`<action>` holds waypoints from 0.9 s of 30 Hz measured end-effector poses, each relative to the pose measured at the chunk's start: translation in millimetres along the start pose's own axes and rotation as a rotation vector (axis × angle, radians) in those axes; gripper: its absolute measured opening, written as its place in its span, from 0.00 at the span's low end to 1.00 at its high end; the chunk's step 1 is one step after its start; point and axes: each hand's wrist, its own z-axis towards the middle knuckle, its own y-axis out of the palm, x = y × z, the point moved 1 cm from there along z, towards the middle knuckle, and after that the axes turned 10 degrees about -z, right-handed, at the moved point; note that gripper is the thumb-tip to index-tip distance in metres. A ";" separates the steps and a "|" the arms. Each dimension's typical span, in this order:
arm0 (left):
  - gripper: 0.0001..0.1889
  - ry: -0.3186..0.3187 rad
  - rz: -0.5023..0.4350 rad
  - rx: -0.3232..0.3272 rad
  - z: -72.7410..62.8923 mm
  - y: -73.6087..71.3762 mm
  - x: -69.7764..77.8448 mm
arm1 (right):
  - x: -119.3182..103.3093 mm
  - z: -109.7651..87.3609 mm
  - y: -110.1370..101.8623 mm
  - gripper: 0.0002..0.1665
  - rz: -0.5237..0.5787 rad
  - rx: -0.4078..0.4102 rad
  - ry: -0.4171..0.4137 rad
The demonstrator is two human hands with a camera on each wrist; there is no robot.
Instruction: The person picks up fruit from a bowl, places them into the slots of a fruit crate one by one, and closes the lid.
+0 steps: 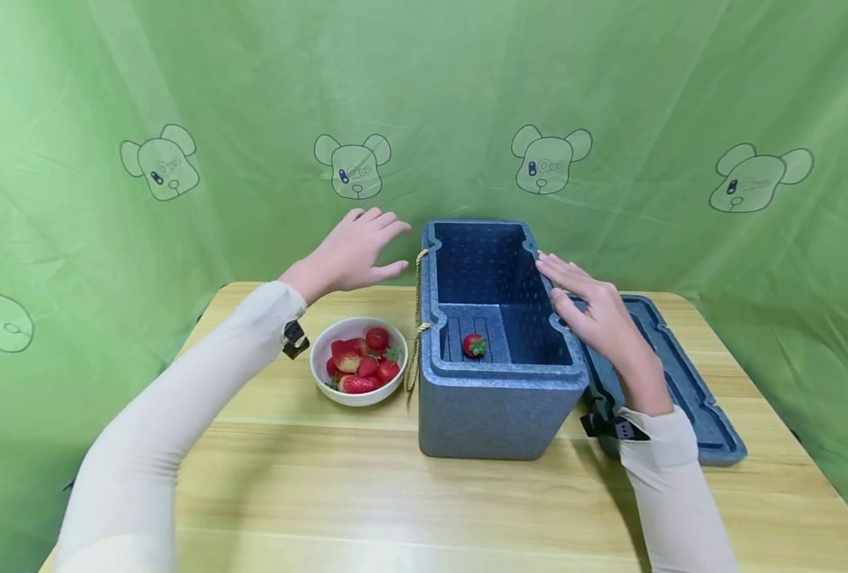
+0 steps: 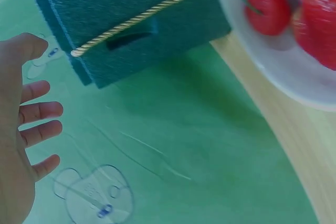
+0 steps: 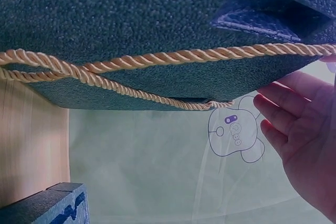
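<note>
A blue foam box (image 1: 495,414) without its lid stands on the table, and one strawberry (image 1: 474,344) lies on its floor. My right hand (image 1: 595,310) is at the box's right rim, its fingers extended along the edge. In the right wrist view, a gold rope (image 3: 157,59) runs across the box's side beside that hand. Just left of the box, my left hand (image 1: 355,251) hovers in the air with fingers spread and nothing in its grasp. Below it sits a white bowl (image 1: 316,374) holding several strawberries (image 1: 357,384) and a cherry tomato (image 2: 268,12).
The box's blue foam lid (image 1: 717,446) lies on the table to the right, partly under my right forearm. A gold cord (image 1: 416,342) hangs along the box's left side. Behind the wooden table (image 1: 338,493) hangs a green curtain (image 1: 452,95) with bear-head drawings.
</note>
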 end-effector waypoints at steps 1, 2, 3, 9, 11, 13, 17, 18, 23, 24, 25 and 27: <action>0.30 -0.007 -0.003 -0.007 -4.0 1.4 -2.2 | -0.4 0.0 0.0 0.26 0.000 -0.004 0.001; 0.30 -0.013 -0.006 -0.013 -8.2 3.2 -4.5 | -0.8 -0.1 -0.1 0.26 0.000 -0.007 0.003; 0.30 -0.019 -0.005 -0.020 -12.2 5.1 -6.9 | -1.2 -0.2 -0.2 0.26 0.001 -0.011 0.005; 0.29 -0.047 -0.010 -0.052 -37.0 19.5 -19.5 | -2.7 -0.6 -1.3 0.27 -0.002 -0.036 0.003; 0.29 -0.055 -0.017 -0.062 -44.9 25.0 -22.7 | -2.8 -0.7 -1.5 0.27 -0.006 -0.042 0.000; 0.29 -0.065 -0.021 -0.079 -52.1 30.5 -25.3 | -3.3 -0.3 -2.0 0.27 -0.001 -0.046 -0.003; 0.28 -0.075 -0.032 -0.132 -64.2 41.4 -27.8 | -3.2 -0.2 -2.0 0.27 0.000 -0.034 -0.003; 0.28 -0.078 -0.040 -0.147 -66.9 44.2 -27.8 | -3.3 0.0 -1.7 0.26 0.004 -0.030 -0.005; 0.26 -0.079 -0.077 -0.202 -75.7 58.9 -25.5 | -2.4 0.5 1.3 0.25 0.022 -0.005 -0.017; 0.26 -0.074 -0.080 -0.206 -76.9 61.1 -24.4 | -2.4 0.9 1.8 0.25 0.025 -0.002 -0.021; 0.26 -0.072 -0.080 -0.213 -77.9 63.3 -23.3 | -2.5 1.1 2.2 0.25 0.026 0.002 -0.024; 0.26 -0.057 -0.075 -0.228 -79.7 67.8 -21.5 | -2.6 1.5 2.6 0.24 0.024 0.009 -0.030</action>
